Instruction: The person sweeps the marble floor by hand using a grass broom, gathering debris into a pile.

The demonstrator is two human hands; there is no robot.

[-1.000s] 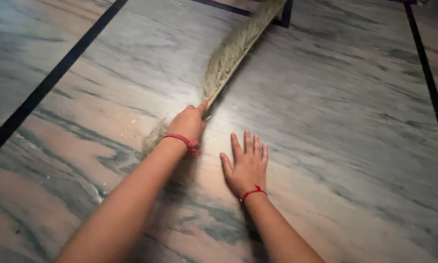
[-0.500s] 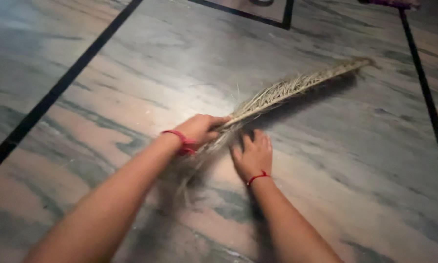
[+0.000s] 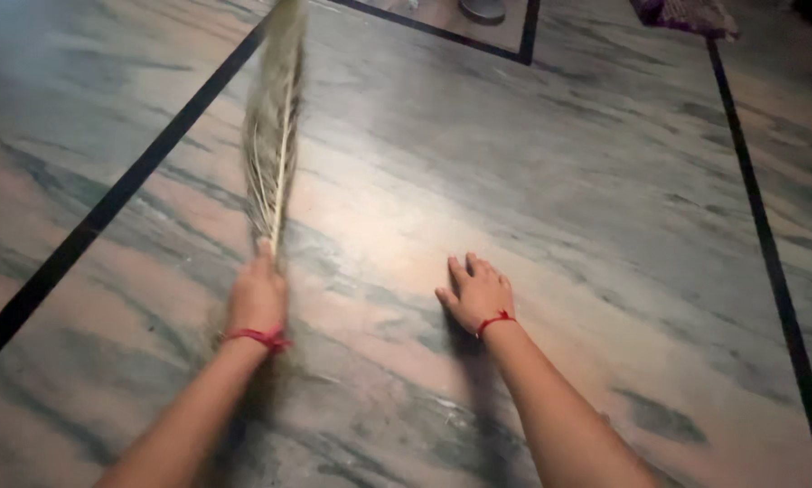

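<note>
Head view: the left hand is clamped around the base of a grass broom, fingers wrapped round the bundle where the stalks gather. The broom runs from that hand away across the floor, toward the far left, its dry, pale bristles lying along or just above the stone; the tip reaches the far edge of the picture and is blurred. A red thread band circles the left wrist.

The right hand holds nothing: it rests palm down on the floor, fingers slightly spread and bent, well apart from the broom. A second red thread sits on its wrist. A shadow falls on the stone beside the right forearm.

The floor is polished marble, veined in grey and pink. A black inlaid line runs diagonally along the left side, passing just beside the broom's bristles; another black line runs along the right side. At the far right corner lies a purple cloth, only partly in view.
</note>
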